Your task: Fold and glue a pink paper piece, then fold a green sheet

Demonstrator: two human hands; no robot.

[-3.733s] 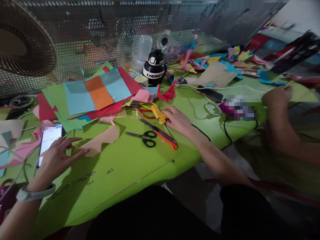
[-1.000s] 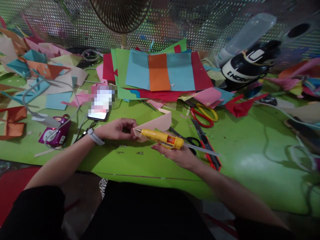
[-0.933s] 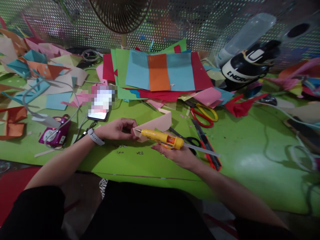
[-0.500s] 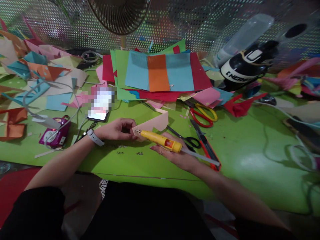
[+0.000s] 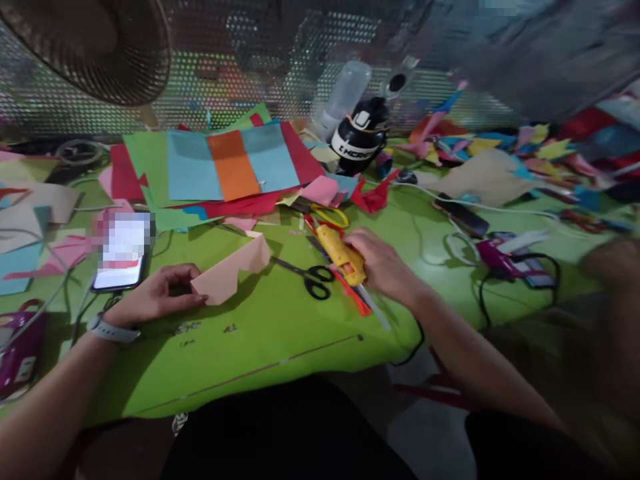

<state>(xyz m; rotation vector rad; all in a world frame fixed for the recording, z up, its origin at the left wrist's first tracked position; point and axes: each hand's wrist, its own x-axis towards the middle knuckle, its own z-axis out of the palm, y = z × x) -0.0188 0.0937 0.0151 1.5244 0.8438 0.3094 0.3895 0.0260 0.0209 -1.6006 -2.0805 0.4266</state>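
My left hand (image 5: 167, 293) pinches one end of a folded peach paper piece (image 5: 233, 270), which it holds just over the green table (image 5: 260, 350). My right hand (image 5: 380, 263) is wrapped round a yellow glue gun (image 5: 343, 253), its glue stick poking out at the back toward me. Under and beside the glue gun lie a red box cutter (image 5: 361, 303) and scissors with red and yellow handles (image 5: 333, 215). Black-handled scissors (image 5: 317, 281) rest between my two hands.
A stack of coloured paper (image 5: 190, 163) lies at the back, with a black bottle (image 5: 360, 137) to its right. A phone (image 5: 120, 250) is beside my left hand. Cables and a purple power socket (image 5: 500, 259) lie on the right. A blurred person's arm (image 5: 613, 287) shows at the right edge.
The view has turned to the right. My right hand has carried the glue gun away from the peach paper, over to the box cutter. My left hand still holds the paper.
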